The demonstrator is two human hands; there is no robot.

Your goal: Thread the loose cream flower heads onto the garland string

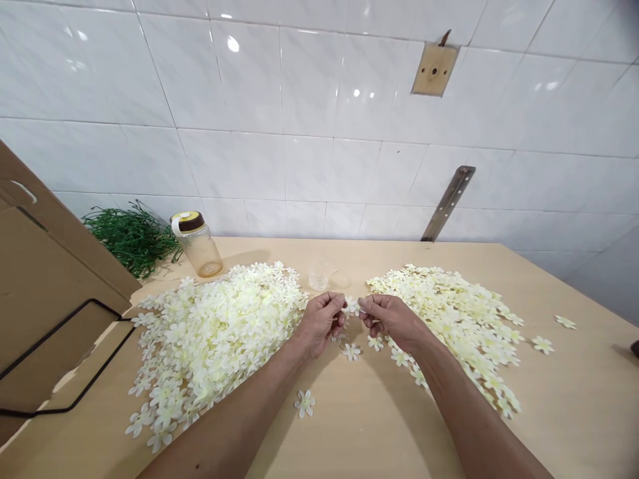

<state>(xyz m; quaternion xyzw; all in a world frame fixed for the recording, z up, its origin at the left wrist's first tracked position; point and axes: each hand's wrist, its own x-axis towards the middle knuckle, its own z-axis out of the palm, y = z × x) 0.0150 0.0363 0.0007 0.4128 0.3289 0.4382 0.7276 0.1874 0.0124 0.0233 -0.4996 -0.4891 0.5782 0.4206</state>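
Between my two hands a white artificial flower (352, 306) is held just above the table. My left hand (323, 320) pinches its left side, and my right hand (387, 318) pinches its right side. A large heap of cream-white artificial flowers (214, 326) lies by my left forearm. Beyond my right forearm spreads a flatter heap of similar flowers (454, 313). Single flowers rest on the wood-coloured table, one loose flower (351, 352) just below my hands and another flower (304, 404) nearer to me. Behind my hands stands a small clear plastic cup (319, 274).
A clear bottle with a brown and yellow lid (200, 246) stands behind the left heap. Green artificial stems (132, 236) lie by the tiled wall (309, 86). At the left are a cardboard box (54, 266) and a black wire frame (74, 402). A metal bracket (449, 203) rises at the back.
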